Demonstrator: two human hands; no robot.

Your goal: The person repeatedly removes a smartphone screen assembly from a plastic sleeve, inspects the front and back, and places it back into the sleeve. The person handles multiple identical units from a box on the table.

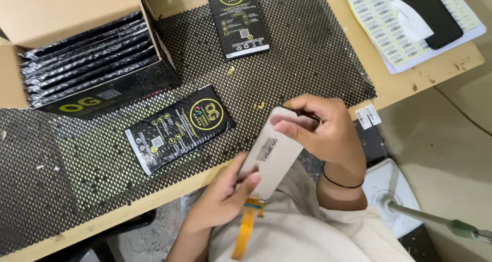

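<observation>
Both hands pinch a thin grey panel [270, 154], left hand [225, 193] low, right hand [318, 128] on top; it looks light, stiff, fragile; its orange ribbon [245, 230] hangs soft; better gripped by edges.

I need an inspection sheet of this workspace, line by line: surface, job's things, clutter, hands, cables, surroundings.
Surface: wooden table covered by black dotted mat.
Job's things: pale flat panel with orange ribbon strip, held over the table edge.
Clutter: two black pouches on the mat; cardboard box of more pouches; label sheet; dark phone.
Hands: left hand grips the panel's lower end, right hand its upper end.
Cables: nothing seen.
Surroundings: grey floor; white fan base.
</observation>
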